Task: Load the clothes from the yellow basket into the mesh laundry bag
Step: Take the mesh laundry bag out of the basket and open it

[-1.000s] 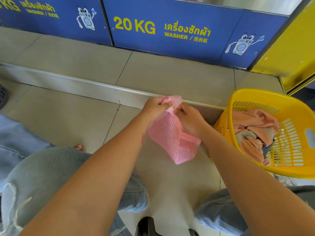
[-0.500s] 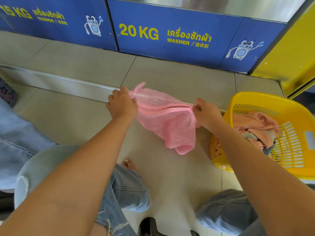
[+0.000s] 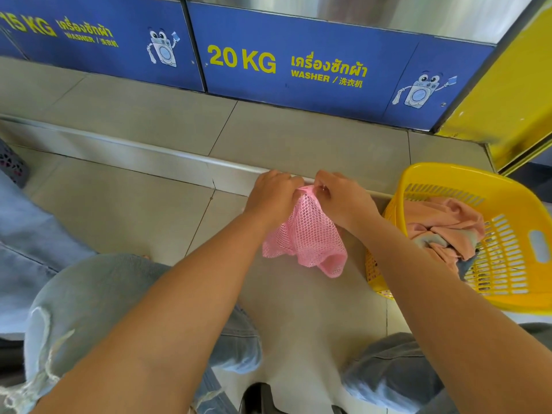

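Observation:
A pink mesh laundry bag [image 3: 307, 234] hangs in the air above the tiled floor. My left hand [image 3: 273, 194] and my right hand [image 3: 340, 195] pinch its top edge close together, fingers shut on the mesh. The bag's lower part droops and folds loosely. To the right stands the yellow basket [image 3: 484, 180], slatted and with a handle hole. Inside it lie crumpled clothes [image 3: 445, 228], mostly peach-pink with a grey and a dark piece. No clothes show inside the bag.
Blue washer panels [image 3: 298, 70] marked 15 KG and 20 KG run along the back on a raised tiled step with a metal edge [image 3: 149, 153]. A yellow wall [image 3: 507, 94] stands at right. My knees in light jeans fill the bottom. A dark slatted object [image 3: 12, 165] sits far left.
Half a second ago my hands held the bag stretched wide apart. They have come together again at its top edge, and the bag hangs bunched below them.

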A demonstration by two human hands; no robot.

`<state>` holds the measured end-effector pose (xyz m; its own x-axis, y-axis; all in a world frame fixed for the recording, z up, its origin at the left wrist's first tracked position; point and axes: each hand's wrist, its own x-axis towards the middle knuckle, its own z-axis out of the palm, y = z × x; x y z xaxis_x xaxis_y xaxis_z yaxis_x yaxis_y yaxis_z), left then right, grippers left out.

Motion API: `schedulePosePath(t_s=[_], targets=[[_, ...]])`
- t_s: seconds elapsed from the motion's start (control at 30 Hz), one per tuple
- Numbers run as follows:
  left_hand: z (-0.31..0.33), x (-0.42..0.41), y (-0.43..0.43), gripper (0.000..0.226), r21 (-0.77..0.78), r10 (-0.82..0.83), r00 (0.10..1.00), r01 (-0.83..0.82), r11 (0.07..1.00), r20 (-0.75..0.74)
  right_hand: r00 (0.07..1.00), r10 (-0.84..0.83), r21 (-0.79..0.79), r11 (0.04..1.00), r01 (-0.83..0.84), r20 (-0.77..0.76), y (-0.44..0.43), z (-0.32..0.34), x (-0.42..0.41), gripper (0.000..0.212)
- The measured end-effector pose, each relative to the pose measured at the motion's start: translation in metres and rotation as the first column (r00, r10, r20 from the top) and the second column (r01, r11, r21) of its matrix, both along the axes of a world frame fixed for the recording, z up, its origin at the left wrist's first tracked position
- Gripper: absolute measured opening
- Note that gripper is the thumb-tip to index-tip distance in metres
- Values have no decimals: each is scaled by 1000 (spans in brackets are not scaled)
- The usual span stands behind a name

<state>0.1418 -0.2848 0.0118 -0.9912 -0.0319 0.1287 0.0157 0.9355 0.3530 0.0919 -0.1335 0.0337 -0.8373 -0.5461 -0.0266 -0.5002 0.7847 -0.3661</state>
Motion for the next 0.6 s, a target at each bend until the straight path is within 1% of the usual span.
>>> schedulePosePath(t_s=[0.13, 0.23, 0.37, 0.5, 0.6], targets=[[5, 5, -9, 22, 16, 40, 999, -40, 999, -11, 992, -124, 76, 989, 124, -7, 7, -2, -6, 17], [6, 10, -25, 23, 47, 141, 990, -141, 989, -12, 962, -271, 111, 958, 266, 40, 19, -5, -13, 19], [4, 17, -48, 22, 28, 280, 960, -281, 959, 7, 924, -380, 163, 915, 369, 45, 37, -10, -19, 18], [4, 23, -70, 22, 38, 436, 900, -436, 899, 5, 877, -479, 161, 869, 469, 33, 56, -16, -20, 18], [7, 24, -76, 23, 39, 488, 873, -488, 872, -5, 857, -516, 138, 849, 510, 5, 57, -17, -19, 19]])
